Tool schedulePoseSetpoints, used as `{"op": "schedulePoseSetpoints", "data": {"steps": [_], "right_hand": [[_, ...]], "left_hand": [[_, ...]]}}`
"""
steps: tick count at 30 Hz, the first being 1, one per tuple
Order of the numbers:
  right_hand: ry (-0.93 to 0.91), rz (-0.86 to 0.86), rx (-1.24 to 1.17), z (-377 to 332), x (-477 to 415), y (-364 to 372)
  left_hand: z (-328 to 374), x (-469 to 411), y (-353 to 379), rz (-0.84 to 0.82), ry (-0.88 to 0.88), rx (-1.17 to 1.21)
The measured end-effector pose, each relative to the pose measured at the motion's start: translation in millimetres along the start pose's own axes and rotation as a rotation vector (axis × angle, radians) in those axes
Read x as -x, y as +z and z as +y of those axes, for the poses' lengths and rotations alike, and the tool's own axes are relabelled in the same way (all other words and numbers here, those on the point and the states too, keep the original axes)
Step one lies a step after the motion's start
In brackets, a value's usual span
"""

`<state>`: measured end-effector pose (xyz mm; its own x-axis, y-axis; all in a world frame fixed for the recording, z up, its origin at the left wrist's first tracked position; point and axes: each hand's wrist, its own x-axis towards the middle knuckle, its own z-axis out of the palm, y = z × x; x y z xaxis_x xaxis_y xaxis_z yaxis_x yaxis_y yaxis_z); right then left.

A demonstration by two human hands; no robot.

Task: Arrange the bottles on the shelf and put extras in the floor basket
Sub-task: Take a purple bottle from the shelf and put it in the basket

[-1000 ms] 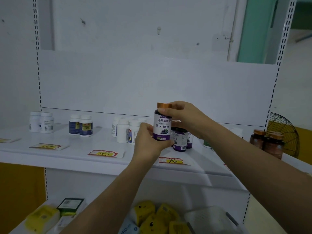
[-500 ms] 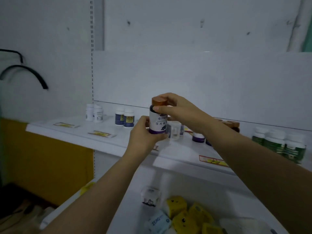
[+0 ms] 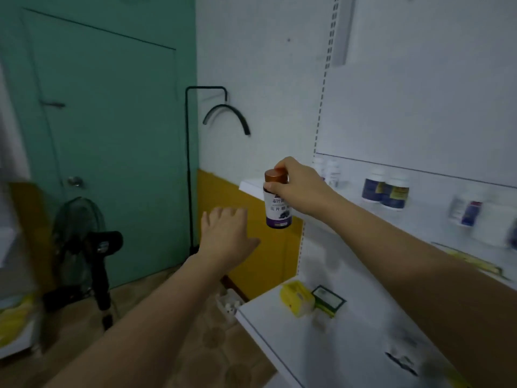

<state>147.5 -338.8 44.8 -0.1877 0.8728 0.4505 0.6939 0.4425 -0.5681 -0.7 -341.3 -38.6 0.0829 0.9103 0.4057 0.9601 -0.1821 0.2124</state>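
Note:
My right hand grips a dark bottle with a copper cap and a white and purple label by its top. The bottle hangs upright in the air beyond the left end of the white shelf. Below and left of it, my left hand is held out with relaxed fingers and holds nothing. Two blue-labelled white bottles and two smaller white bottles stand at the back of the shelf. A floor basket with white items shows partly below the lower shelf's corner.
A lower white shelf carries a yellow pack and a green-edged box. A black standing fan is on the floor at left before a green door. A black stand leans by the wall.
My view has swung left. My left hand has let go of the bottle and dropped lower. My right hand has carried the bottle off the shelf's left end.

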Motion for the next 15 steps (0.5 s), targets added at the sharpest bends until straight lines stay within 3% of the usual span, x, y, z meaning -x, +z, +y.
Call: {"op": "schedulePoseSetpoints", "data": {"steps": [5, 15], "right_hand": [[-0.013, -0.072, -0.031, -10, -54, 93], [-0.071, -0.129, -0.022, 18, -194, 262]], "left_hand": [[-97, -11, 19, -0.077, -0.125, -0.139], [-227, -101, 96, -0.116, -0.234, -0.157]]}}
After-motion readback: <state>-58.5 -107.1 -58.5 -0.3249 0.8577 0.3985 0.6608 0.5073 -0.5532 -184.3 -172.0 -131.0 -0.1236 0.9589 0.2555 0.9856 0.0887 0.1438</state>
